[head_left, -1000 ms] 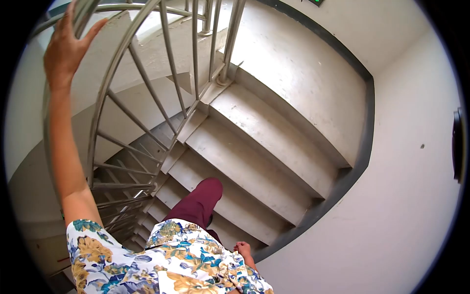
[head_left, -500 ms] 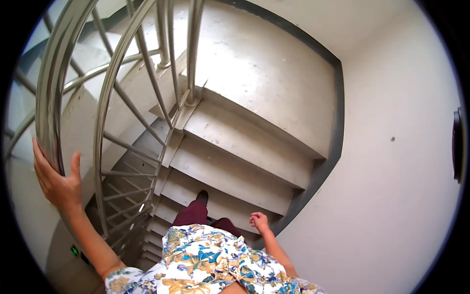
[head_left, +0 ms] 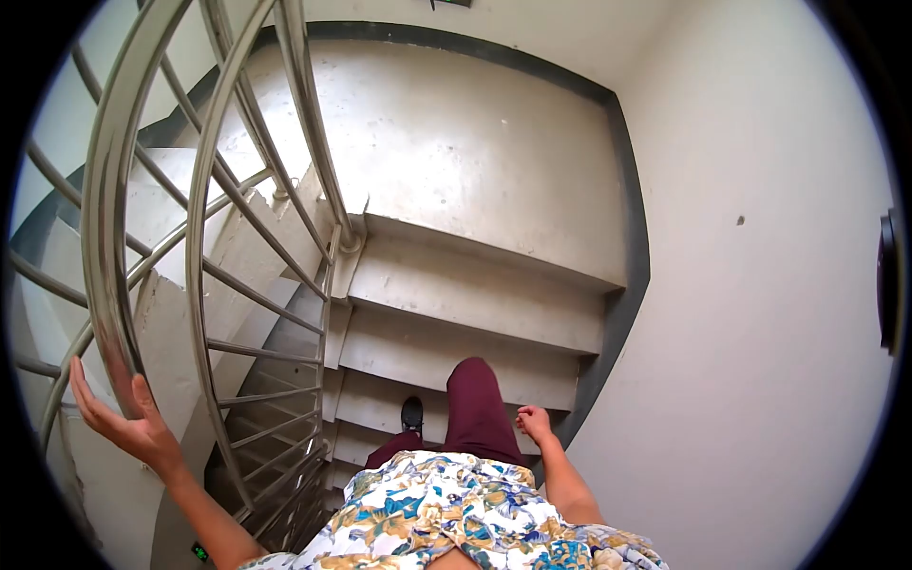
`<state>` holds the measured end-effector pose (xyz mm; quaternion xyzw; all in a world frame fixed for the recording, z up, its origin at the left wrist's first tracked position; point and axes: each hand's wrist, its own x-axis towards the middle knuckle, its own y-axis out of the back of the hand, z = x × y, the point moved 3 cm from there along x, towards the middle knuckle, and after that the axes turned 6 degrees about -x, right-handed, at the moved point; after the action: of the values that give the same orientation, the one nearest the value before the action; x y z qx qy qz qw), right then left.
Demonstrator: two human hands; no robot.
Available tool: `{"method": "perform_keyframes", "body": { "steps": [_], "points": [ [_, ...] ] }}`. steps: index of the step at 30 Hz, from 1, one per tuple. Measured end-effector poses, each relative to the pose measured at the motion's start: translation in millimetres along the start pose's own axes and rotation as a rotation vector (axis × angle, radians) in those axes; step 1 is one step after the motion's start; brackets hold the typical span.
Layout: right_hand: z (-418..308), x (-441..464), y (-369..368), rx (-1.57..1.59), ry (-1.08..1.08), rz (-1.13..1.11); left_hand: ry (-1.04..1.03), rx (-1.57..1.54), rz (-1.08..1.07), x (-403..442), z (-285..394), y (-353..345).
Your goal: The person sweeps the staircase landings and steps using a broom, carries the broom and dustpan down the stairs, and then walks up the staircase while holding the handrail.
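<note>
My left hand (head_left: 130,429) rests against the shiny metal handrail (head_left: 106,218). Its fingers are stretched along one side and its thumb stands up on the other, not wrapped round the rail. My right hand (head_left: 534,423) hangs beside my raised thigh, near the dark wall border, with fingers loosely curled and no object visible in them. Below me are grey concrete steps (head_left: 456,351). One black shoe (head_left: 411,414) is on a step, while my other foot is hidden under the maroon trouser leg (head_left: 475,408).
A concrete landing (head_left: 465,152) lies ahead at the top of the steps. Metal railing bars (head_left: 261,299) curve along the left. At the right stands a white wall (head_left: 741,313) with a dark painted border (head_left: 638,247). A green lit sign (head_left: 199,551) shows at lower left.
My right leg has come up and forward, its knee now showing. My left hand sits lower in the view, still at the handrail. The landing has shifted left as the view turned.
</note>
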<state>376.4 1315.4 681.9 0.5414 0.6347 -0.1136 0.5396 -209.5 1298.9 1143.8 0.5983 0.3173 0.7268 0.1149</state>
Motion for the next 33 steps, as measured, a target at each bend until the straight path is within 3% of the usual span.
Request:
{"method": "perform_keyframes", "body": {
  "steps": [7, 12, 13, 16, 18, 21, 22, 23, 25, 27, 33],
  "points": [
    [29, -7, -3, -0.005, -0.101, 0.030, -0.430, 0.105, 0.026, 122, 14, -51],
    [7, 46, 62, -0.083, -0.057, 0.031, -0.373, 0.274, 0.180, 265, 104, -147],
    [3, 57, 71, -0.079, -0.045, 0.041, -0.400, 0.260, 0.113, 305, 89, -165],
    [-35, 65, 115, -0.056, -0.105, -0.024, -0.369, 0.477, 0.217, 382, 106, -205],
    [-51, 81, 151, -0.028, -0.136, -0.074, -0.182, 0.545, 0.158, 425, 108, -223],
    [-76, 96, 206, 0.080, -0.160, -0.157, 0.049, 0.295, 0.021, 447, 128, -234],
    [-91, 100, 227, 0.095, -0.115, -0.138, 0.270, 0.091, -0.219, 454, 122, -240],
    [-105, 103, 245, 0.110, -0.070, -0.119, 0.241, 0.000, -0.249, 460, 107, -250],
    [-129, 104, 282, 0.145, -0.056, -0.083, 0.132, 0.264, -0.048, 443, 139, -247],
    [-147, 102, 307, 0.191, -0.034, -0.040, 0.107, 0.419, -0.039, 436, 155, -245],
    [-166, 106, 316, 0.238, -0.088, -0.015, 0.124, 0.422, 0.003, 437, 179, -230]
  ]
}}
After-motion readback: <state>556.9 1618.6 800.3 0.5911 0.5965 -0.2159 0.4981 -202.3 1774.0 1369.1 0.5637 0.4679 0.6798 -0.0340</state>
